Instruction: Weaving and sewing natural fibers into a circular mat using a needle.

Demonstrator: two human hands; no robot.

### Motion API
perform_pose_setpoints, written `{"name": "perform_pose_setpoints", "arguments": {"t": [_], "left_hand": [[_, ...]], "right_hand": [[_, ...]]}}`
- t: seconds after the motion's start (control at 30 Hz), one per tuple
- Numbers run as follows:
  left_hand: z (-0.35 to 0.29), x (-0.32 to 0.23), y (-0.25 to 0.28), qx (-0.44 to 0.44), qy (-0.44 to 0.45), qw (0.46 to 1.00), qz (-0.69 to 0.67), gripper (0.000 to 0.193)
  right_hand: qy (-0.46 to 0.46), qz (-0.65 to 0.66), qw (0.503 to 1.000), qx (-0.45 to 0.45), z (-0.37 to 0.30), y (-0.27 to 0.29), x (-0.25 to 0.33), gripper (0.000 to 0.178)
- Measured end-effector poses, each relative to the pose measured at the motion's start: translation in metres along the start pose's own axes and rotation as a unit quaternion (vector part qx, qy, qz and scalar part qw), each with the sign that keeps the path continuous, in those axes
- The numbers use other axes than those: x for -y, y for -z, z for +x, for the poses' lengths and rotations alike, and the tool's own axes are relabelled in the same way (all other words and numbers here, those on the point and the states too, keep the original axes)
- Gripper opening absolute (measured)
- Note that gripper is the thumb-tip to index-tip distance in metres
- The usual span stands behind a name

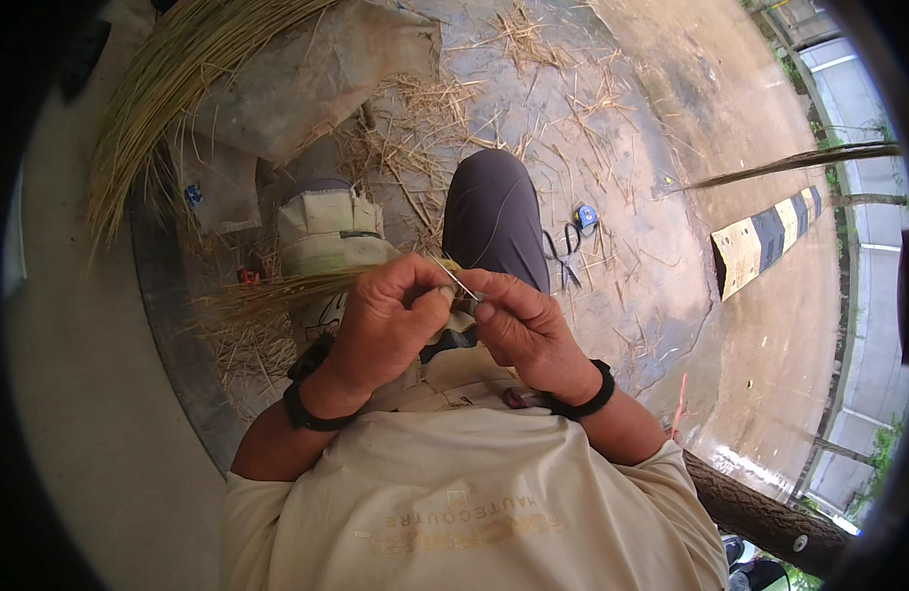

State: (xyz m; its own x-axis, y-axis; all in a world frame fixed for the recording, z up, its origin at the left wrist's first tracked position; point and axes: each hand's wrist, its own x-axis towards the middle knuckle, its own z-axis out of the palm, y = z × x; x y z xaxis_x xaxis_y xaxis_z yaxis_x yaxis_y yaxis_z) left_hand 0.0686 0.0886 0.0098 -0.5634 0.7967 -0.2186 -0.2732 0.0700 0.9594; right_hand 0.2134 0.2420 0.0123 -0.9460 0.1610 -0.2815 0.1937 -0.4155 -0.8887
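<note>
My right hand (528, 330) pinches a thin, shiny metal needle (456, 281) between thumb and fingers, its length slanting up toward my left fingertips. Opposite it, close enough that the fingertips nearly meet, my left hand (390, 310) is closed on the end of a straw bundle (297, 288). The loose stalks of that bundle trail out to the left across my lap. What exactly lies under the left fingers is hidden by the hand.
Black-handled scissors (565, 251) and a blue tape measure (585, 217) lie on the floor sheet right of my knee (492, 212). A large straw sheaf (179, 89) spreads at the far left. Straw scraps (410, 148) litter the floor. A black-and-yellow barrier (765, 244) stands at right.
</note>
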Motion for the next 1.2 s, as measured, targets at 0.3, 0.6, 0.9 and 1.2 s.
{"name": "perform_pose_setpoints", "arguments": {"t": [0.3, 0.6, 0.9, 1.2], "left_hand": [[0.002, 0.005, 0.0, -0.036, -0.118, 0.978, 0.171, 0.006], [0.009, 0.001, -0.007, -0.091, -0.303, 0.851, 0.42, 0.016], [0.006, -0.005, -0.007, -0.002, -0.307, 0.825, 0.474, 0.017], [0.018, -0.01, 0.021, 0.19, -0.231, 0.905, 0.301, 0.02]], "right_hand": [[-0.012, -0.031, 0.999, -0.018, 0.0, 0.001, 0.001, 0.038], [0.141, -0.391, 0.906, -0.081, -0.001, 0.001, 0.012, 0.033], [0.175, -0.735, 0.654, 0.028, -0.004, 0.009, 0.069, 0.026], [0.273, -0.528, 0.781, 0.191, 0.03, 0.044, 0.072, 0.032]]}}
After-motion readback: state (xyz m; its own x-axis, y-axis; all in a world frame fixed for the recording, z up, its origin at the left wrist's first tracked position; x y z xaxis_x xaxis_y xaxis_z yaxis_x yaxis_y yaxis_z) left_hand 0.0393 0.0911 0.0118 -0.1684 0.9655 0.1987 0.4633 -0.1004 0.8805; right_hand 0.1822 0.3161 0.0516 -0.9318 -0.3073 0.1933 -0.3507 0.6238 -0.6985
